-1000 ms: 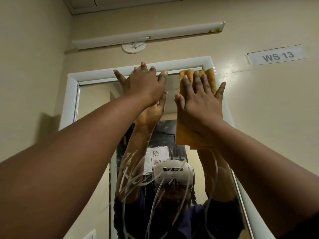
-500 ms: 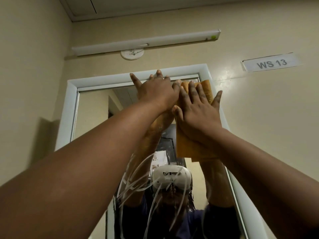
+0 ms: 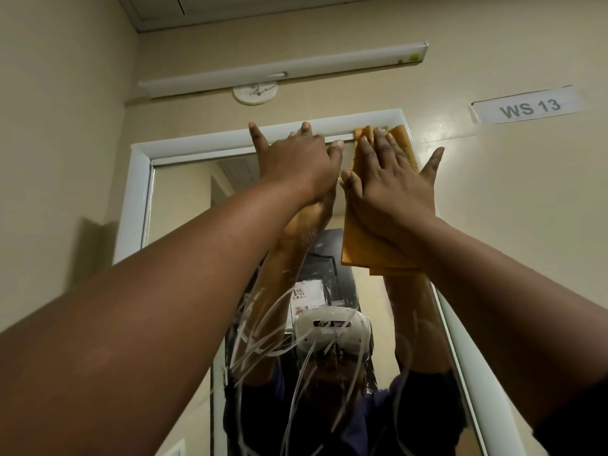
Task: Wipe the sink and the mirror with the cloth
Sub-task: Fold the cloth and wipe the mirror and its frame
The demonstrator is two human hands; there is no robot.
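Head view: our right hand (image 3: 391, 189) presses the cloth (image 3: 371, 248) flat on the mirror (image 3: 184, 205); left hand (image 3: 296, 162) flat, empty. Keep pressure even, overlap strokes downward.

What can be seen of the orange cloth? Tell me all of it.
The orange cloth is a flat, folded rectangle with layered lower edges, soft fabric by its look. It lies upright against the mirror at its top right corner, its upper edge reaching the white frame. The right hand presses it flat with spread, straight fingers.
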